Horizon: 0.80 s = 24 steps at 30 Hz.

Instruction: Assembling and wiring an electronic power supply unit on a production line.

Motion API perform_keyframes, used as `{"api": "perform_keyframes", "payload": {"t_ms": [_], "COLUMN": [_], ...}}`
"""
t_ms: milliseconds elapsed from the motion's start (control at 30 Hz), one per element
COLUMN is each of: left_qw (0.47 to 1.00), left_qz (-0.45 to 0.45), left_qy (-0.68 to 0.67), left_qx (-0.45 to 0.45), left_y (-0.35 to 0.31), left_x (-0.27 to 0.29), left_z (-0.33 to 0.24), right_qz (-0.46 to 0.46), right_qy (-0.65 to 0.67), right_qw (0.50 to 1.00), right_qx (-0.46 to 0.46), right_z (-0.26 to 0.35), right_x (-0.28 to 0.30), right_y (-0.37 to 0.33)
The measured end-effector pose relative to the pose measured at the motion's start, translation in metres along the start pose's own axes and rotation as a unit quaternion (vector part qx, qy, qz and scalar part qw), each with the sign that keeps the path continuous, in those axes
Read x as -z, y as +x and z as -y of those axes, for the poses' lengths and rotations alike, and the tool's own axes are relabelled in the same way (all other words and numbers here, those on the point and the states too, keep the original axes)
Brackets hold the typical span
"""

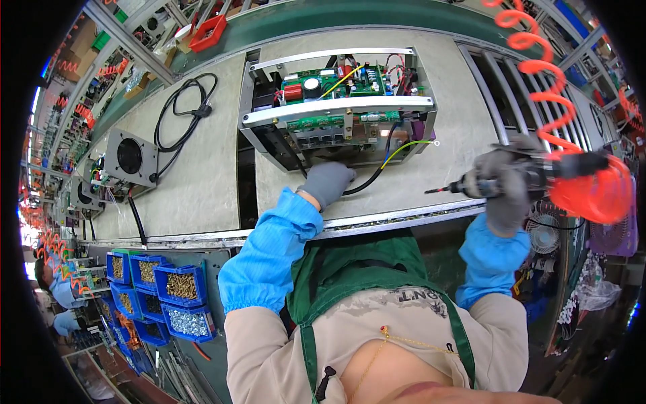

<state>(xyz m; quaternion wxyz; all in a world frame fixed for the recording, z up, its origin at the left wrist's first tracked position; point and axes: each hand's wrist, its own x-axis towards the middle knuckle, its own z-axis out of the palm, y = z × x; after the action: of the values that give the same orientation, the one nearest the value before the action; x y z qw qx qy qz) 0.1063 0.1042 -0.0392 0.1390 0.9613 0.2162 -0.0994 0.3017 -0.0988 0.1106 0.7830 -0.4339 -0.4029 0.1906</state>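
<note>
An open metal chassis [336, 106] stands on the bench in front of me, with a green circuit board [367, 82] inside. My left hand [328, 183], in a grey glove, is closed at the near side of the chassis around a black cable [367, 184]; its fingertips are partly hidden. By the chassis's right corner, a yellow-green wire [404, 147] ends in a ring terminal. My right hand [506, 198], also gloved and slightly blurred, grips a power screwdriver [531, 178] right of the chassis. The driver's bit points left, apart from the chassis.
A red coiled hose [548, 97] hangs at the right near the screwdriver. Metal rollers [515, 101] lie beyond. Left on the bench are a fan unit [131, 158] and a looped black cord [176, 138]. Blue bins [204, 316] of screws and other hardware stand below the bench's front edge.
</note>
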Motion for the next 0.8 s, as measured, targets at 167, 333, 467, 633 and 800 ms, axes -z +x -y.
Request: {"api": "perform_keyframes", "payload": {"t_ms": [167,333,467,633,800], "left_qw": [0.994,0.855,0.870,0.833,0.807], "left_qz": [-0.097,-0.290,-0.348,-0.341,-0.360], "left_qy": [-0.051,-0.429,-0.335,-0.431,-0.463], "left_qx": [0.026,-0.033,-0.100,-0.065,-0.066], "left_y": [-0.011,-0.037,-0.038,-0.040,-0.039], "left_x": [0.011,0.049,0.060,0.057,0.051], "left_z": [-0.016,-0.077,-0.093,-0.096,-0.097], "right_qz": [-0.102,-0.150,-0.095,-0.019,-0.030], "right_qy": [-0.088,0.120,0.237,0.229,0.216], "right_qw": [0.990,0.980,0.959,0.962,0.965], "right_qx": [-0.052,0.051,0.122,0.146,0.147], "right_z": [-0.021,0.004,0.016,0.020,0.023], "right_x": [0.007,0.005,0.008,0.003,0.006], "right_y": [-0.017,-0.002,0.008,0.009,0.008]}}
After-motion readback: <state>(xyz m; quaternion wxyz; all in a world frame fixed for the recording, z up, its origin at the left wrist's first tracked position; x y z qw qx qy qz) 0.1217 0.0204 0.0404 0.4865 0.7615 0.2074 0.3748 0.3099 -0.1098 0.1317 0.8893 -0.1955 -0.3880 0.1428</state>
